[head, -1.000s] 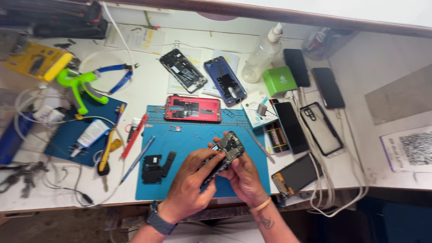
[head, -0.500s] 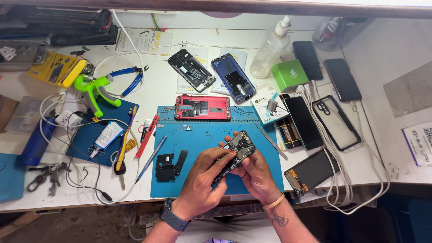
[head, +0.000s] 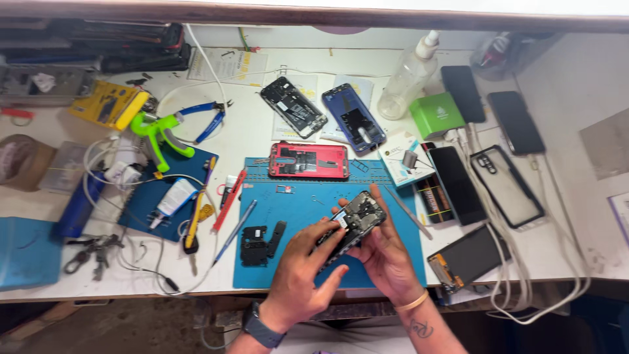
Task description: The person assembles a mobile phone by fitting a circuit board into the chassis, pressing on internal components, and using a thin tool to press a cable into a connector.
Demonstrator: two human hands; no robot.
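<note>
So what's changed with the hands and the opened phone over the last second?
Very little. Both hands, left hand and right hand, still grip the opened phone over the blue mat, its bare inside facing up as before. Only the camera view shifted, so the bench sits differently in frame. The red phone frame and black parts stayed put.

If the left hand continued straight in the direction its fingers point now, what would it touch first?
The left hand points up and to the right, and its fingertips already touch the opened phone held in the right hand. Past that, the line probably leads to the small white box, though depth is unclear.
</note>
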